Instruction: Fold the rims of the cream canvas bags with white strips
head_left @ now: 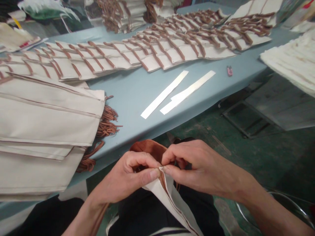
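My left hand point(140, 173) and my right hand point(189, 160) meet above my lap, both closed in a pinch. Between them is the corner of a cream fabric piece with brown edging point(169, 200), which hangs down over my dark clothing. Thumb and forefinger of each hand press on the fabric right beside each other. Behind the fingers shows a rust-brown cloth part point(149, 147); I cannot tell whether it is joined to the cream piece. The finer detail under the fingertips is hidden.
Large cream panels point(49, 114) with brown cords point(108, 121) are stacked at the left of the blue table point(128, 108). Rows of brown-edged pieces point(118, 55) overlap behind. Two pale strips point(164, 95) and a small pink tool point(229, 71) lie nearer. White fabric point(295, 59) is piled right.
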Demonstrator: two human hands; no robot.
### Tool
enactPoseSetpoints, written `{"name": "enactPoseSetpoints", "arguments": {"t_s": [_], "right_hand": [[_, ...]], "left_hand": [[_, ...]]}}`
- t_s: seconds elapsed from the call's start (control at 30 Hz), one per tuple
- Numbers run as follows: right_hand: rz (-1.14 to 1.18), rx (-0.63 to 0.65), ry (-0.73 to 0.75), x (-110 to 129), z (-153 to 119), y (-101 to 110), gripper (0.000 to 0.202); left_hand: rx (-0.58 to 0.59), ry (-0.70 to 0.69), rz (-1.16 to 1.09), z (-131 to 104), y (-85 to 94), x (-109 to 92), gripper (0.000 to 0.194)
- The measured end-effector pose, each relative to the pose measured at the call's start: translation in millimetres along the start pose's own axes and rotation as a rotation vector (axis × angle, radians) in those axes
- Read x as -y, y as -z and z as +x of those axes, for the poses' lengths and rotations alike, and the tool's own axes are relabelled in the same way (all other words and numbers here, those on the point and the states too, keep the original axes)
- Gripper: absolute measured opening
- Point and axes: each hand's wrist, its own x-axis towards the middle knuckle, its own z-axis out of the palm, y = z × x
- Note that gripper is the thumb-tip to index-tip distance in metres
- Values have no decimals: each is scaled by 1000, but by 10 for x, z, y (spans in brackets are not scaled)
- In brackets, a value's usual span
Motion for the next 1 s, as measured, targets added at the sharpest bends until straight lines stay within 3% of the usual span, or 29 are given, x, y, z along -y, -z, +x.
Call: {"name": "enactPoseSetpoints", "arguments": {"t_s": [0.3,0.43,0.63,0.8,1.0], "right_hand": [[155,-30,-63,31,62,-101,13],[177,47,-85,36,71,-79,14],[56,147,-81,36,109,-28,20],[-139,205,-91,39,146,-52,23],[-427,205,-62,59,144,-142,19]], "left_hand": [[106,116,-67,26,18,-35,32],[161,190,-106,56,9,-81,34],[200,179,-84,73,15,-90,33],[140,193,61,41,26,-54,29],[-60,166,436,11,-46,-107,29]]}}
